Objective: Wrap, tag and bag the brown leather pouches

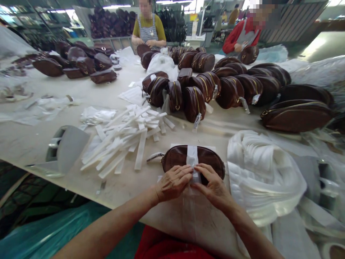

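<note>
A small dark brown bag (pixel 175 157) lies on the table before me, with a white strip (pixel 192 153) wrapped across its middle. My left hand (pixel 174 182) rests over the bag's near edge, its closed fingers holding the strip from the left. From the other side, my right hand (pixel 214 185) pinches at the same strip with bent fingers and thumb. The fingertips of both hands nearly meet there. A wrapped pull tab (pixel 155 156) sticks out at the bag's left end.
Loose white strips (pixel 118 140) lie piled at the left, near a grey tape dispenser (pixel 68 147). White foam sheeting (pixel 264 180) is bundled at the right. Rows of brown bags (pixel 194 102) stand beyond. Two people (pixel 149 28) handle bags across the table.
</note>
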Demonstrator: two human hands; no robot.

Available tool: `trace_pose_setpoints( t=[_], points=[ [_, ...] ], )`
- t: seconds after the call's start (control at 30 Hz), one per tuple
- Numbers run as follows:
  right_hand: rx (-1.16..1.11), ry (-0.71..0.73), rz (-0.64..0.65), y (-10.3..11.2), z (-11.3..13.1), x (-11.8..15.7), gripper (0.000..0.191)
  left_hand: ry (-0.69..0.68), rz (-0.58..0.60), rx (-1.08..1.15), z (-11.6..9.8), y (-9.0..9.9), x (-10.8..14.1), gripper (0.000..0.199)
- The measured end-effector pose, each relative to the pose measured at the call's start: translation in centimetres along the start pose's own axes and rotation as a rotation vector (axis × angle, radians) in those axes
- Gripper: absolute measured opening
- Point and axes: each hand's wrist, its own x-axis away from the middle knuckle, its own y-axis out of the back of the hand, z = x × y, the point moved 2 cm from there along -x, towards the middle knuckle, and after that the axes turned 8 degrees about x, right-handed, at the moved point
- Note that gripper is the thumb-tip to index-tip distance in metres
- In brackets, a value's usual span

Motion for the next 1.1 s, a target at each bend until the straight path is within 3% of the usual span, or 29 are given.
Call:
trace_pose_setpoints(
  t=[0.27,0.5,0.73,0.93,1.1],
  points=[
    [0.126,0.174,0.004,0.0,-1.3,0.7,0.052,0.015,0.042,0.033,0.4,-0.3,0.1,0.026],
    [0.118,0.243,0.12,1.0,-1.2,0.3,0.059,0.015,-0.008,0.036,0.3,-0.1,-0.2,0.02],
    [0.192,0.266,-0.065,-0.1,-1.2,0.5,0.053,0.028,0.031,0.055,-0.1,-0.3,0.0,0.026],
    [0.211,0.293,-0.149,-0.4,-0.7,0.7,0.045,0.171,0.105,0.391,-0.5,1.3,-1.1,0.034],
    [0.264,0.37,-0.222,-0.7,-1.0,0.9,0.04,0.289,0.058,0.296,-0.3,0.2,-1.1,0.04]
  ],
)
